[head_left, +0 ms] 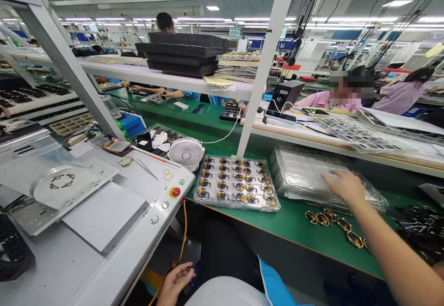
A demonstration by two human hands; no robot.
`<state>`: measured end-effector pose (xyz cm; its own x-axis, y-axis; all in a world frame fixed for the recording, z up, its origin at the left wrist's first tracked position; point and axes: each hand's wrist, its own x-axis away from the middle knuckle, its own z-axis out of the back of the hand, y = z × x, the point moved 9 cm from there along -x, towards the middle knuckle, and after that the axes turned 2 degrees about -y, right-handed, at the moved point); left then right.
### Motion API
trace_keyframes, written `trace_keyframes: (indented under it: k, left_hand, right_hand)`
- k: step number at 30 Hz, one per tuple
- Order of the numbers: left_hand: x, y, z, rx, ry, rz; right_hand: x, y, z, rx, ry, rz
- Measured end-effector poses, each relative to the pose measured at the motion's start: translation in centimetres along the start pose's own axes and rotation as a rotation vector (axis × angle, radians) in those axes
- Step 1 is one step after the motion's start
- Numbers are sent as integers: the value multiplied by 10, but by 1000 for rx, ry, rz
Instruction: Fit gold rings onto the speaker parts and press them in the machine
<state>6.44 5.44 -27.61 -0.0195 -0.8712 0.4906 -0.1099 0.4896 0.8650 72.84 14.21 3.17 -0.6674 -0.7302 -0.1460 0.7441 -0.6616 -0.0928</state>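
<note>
My left hand (175, 284) is low in the view, beside my lap, fingers curled together. A small dark thing shows at its fingertips, too small to name. Over a stack of clear plastic trays (298, 169) on the right, my right hand (343, 186) stretches out, somewhat blurred, fingers apart; contact with the top tray cannot be made out. A filled clear tray (199, 200) in front of me carries rows of small round amber-and-dark lens pieces. Several gold-rimmed round glasses fronts (343, 224) lie on the green bench (274, 223), partly behind my right forearm.
A grey machine (128, 241) with a red button (176, 192) occupies the left. A white fan (186, 152) stands behind the filled tray. Dark frame parts (421, 227) are heaped at right. A slanted white post (265, 61) rises behind the trays. Other people sit across the bench.
</note>
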Motion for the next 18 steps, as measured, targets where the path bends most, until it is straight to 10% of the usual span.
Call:
trace_keyframes:
  k: [5,18]
  left_hand:
    - [-2,-2,-2,-30,-19,21]
    - [0,-6,9,16,-9,29]
  right_hand:
    - [-3,-44,-43,28,-168,1]
    - [-15,-40,-37,64,-223,11]
